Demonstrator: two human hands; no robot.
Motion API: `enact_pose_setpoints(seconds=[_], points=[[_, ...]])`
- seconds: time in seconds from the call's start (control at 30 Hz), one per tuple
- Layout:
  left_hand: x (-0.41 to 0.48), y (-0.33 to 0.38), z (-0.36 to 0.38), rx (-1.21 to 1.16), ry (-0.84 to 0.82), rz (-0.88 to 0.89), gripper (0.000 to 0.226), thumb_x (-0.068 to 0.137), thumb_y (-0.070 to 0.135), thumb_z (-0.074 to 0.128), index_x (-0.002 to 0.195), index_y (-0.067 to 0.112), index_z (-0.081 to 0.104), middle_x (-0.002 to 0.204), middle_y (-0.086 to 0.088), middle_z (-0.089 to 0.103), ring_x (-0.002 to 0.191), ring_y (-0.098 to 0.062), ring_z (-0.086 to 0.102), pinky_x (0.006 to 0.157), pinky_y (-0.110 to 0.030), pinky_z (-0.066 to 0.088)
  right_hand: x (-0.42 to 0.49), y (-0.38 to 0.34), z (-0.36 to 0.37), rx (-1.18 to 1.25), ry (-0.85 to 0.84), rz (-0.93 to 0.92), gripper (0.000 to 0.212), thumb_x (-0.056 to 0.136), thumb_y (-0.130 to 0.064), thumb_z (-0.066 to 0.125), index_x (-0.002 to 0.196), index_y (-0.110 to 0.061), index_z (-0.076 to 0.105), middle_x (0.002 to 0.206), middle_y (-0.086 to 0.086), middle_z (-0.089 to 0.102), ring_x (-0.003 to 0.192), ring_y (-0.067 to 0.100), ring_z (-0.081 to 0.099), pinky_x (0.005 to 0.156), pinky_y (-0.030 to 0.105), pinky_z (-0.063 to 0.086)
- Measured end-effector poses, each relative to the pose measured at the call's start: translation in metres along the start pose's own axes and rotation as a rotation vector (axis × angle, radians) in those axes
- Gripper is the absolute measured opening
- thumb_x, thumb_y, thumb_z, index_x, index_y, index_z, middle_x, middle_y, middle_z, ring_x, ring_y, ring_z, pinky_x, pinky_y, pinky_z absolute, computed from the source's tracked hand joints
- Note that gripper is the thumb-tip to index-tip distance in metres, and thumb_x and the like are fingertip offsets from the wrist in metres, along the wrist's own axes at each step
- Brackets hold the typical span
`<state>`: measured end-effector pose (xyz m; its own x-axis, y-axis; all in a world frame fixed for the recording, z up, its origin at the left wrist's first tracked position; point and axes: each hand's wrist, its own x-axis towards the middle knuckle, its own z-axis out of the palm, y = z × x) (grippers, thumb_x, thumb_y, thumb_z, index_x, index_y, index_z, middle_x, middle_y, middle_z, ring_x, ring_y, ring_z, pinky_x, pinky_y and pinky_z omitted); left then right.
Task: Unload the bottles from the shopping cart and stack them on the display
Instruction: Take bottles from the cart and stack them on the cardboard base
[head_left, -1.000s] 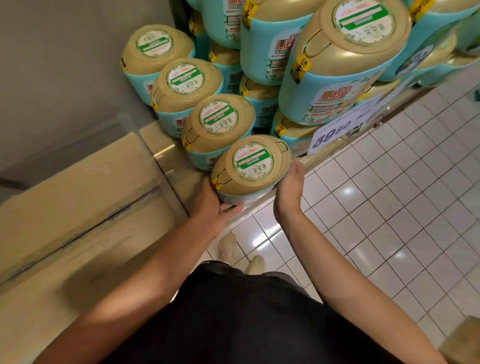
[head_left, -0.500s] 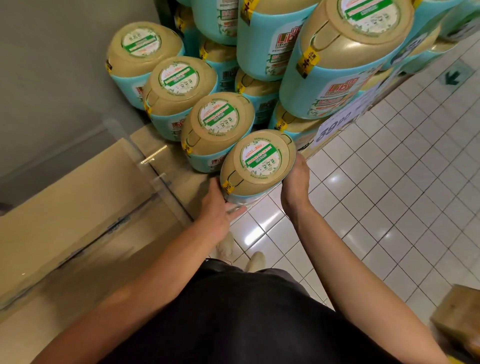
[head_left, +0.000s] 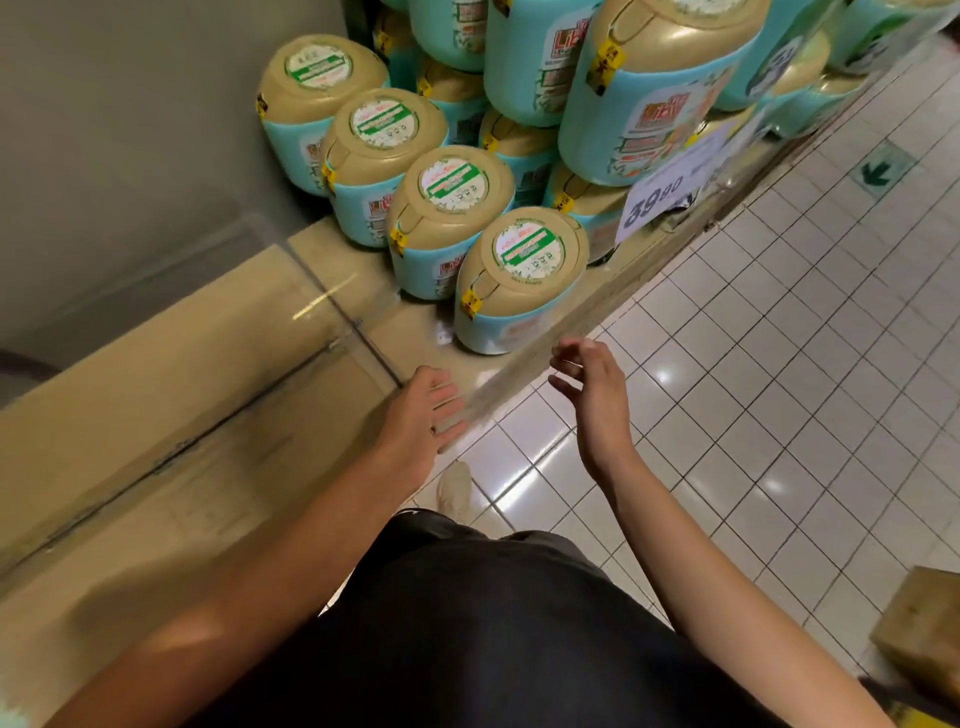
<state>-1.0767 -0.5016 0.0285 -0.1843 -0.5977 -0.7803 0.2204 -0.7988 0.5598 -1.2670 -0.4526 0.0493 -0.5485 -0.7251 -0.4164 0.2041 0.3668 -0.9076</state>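
Down in front of you, a beige boxed-in surface fills the left side, and white floor tiles fill the right. The display ledge runs between them, same beige. A big stack of bottles sits at the back of it, teal bodies with tan caps, piled several high. The top layers run out of frame. A row of four bottles stands upright along the stack's left side. The far one is by the grey wall, then the third bottle, then the second bottle. The front bottle is at the ledge's near corner, touching the second one, with a green-and-white label on its cap. It stands on the ledge with no hand on it. A cardboard box shows at lower right, partly cut off. A white price sign hangs off the ledge front, its digits blurred. Your left hand is over the ledge edge, near the front bottle but apart from it, fingers straight and loosely together, holding nothing. Your right hand hangs over the tiles just below that bottle, not touching, fingers loosely curled and a bit spread, empty. One pale shoe shows below the left hand. A green arrow marker is on the floor at far right.
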Motion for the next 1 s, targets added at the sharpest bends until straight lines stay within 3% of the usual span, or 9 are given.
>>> enact_pose_setpoints(seconds=[0.13, 0.23, 0.33, 0.5, 0.6, 0.7, 0.83, 1.0], points=[[-0.053, -0.033, -0.024, 0.108, -0.040, 0.128, 0.022, 0.106, 0.028, 0.049, 0.115, 0.018, 0.068, 0.128, -0.008, 0.067, 0.114, -0.020, 0.068, 0.094, -0.038, 0.058, -0.050, 0.016, -0.019, -0.043, -0.053, -0.084, 0.035, 0.113, -0.028, 0.041, 0.116, -0.006, 0.068, 0.121, 0.020, 0.069, 0.112, 0.028, 0.068, 0.097, 0.045, 0.056], [-0.096, -0.061, -0.048, 0.148, -0.019, 0.246, 0.030, 0.100, 0.034, 0.057, 0.118, 0.013, 0.068, 0.121, -0.010, 0.071, 0.110, -0.022, 0.071, 0.089, -0.036, 0.061, -0.095, 0.034, -0.031, -0.054, -0.122, -0.127, 0.036, 0.111, -0.032, 0.042, 0.114, -0.008, 0.068, 0.119, 0.022, 0.069, 0.108, 0.025, 0.068, 0.097, 0.046, 0.056], [-0.141, -0.094, -0.085, 0.181, -0.019, 0.366, 0.042, 0.089, 0.049, 0.061, 0.115, 0.018, 0.070, 0.109, 0.000, 0.077, 0.104, -0.018, 0.074, 0.082, -0.029, 0.062, -0.139, 0.059, -0.037, -0.072, -0.211, -0.154, 0.036, 0.111, -0.032, 0.043, 0.115, -0.007, 0.068, 0.118, 0.023, 0.070, 0.105, 0.023, 0.068, 0.095, 0.047, 0.057], [-0.204, -0.151, -0.160, 0.137, 0.068, 0.421, 0.034, 0.090, 0.056, 0.059, 0.103, 0.028, 0.074, 0.110, -0.002, 0.076, 0.104, -0.020, 0.073, 0.081, -0.033, 0.059, -0.209, 0.095, -0.025, -0.134, -0.388, -0.146, 0.032, 0.114, -0.025, 0.040, 0.113, -0.007, 0.067, 0.114, 0.021, 0.071, 0.104, 0.025, 0.069, 0.092, 0.046, 0.056], [-0.236, -0.181, -0.205, 0.078, 0.147, 0.436, 0.033, 0.091, 0.054, 0.058, 0.103, 0.028, 0.074, 0.112, -0.006, 0.075, 0.105, -0.025, 0.073, 0.083, -0.039, 0.058, -0.248, 0.113, -0.003, -0.133, -0.488, -0.123, 0.036, 0.107, -0.033, 0.043, 0.111, -0.006, 0.067, 0.111, 0.023, 0.071, 0.101, 0.026, 0.069, 0.089, 0.041, 0.058], [-0.270, -0.206, -0.250, 0.004, 0.218, 0.449, 0.032, 0.092, 0.052, 0.057, 0.104, 0.027, 0.074, 0.114, -0.007, 0.074, 0.106, -0.027, 0.072, 0.083, -0.037, 0.058, -0.288, 0.134, 0.028, -0.162, -0.601, -0.105, 0.030, 0.113, -0.026, 0.043, 0.109, -0.007, 0.066, 0.109, 0.025, 0.070, 0.098, 0.025, 0.069, 0.089, 0.044, 0.057], [-0.316, -0.237, -0.315, -0.131, 0.371, 0.459, 0.032, 0.092, 0.049, 0.058, 0.105, 0.025, 0.074, 0.114, -0.007, 0.075, 0.106, -0.028, 0.072, 0.079, -0.031, 0.058, -0.343, 0.167, 0.077, -0.231, -0.777, -0.067, 0.030, 0.115, -0.019, 0.040, 0.107, -0.006, 0.066, 0.101, 0.014, 0.072, 0.094, 0.023, 0.068, 0.088, 0.045, 0.055], [-0.374, -0.281, -0.414, -0.280, 0.570, 0.468, 0.034, 0.096, 0.043, 0.052, 0.110, 0.018, 0.071, 0.113, -0.006, 0.076, 0.105, -0.026, 0.073, 0.082, -0.035, 0.059, -0.423, 0.207, 0.161, -0.337, -1.051, -0.059, 0.032, 0.115, -0.022, 0.042, 0.109, -0.001, 0.064, 0.099, 0.007, 0.073, 0.094, 0.025, 0.068, 0.085, 0.042, 0.056]])
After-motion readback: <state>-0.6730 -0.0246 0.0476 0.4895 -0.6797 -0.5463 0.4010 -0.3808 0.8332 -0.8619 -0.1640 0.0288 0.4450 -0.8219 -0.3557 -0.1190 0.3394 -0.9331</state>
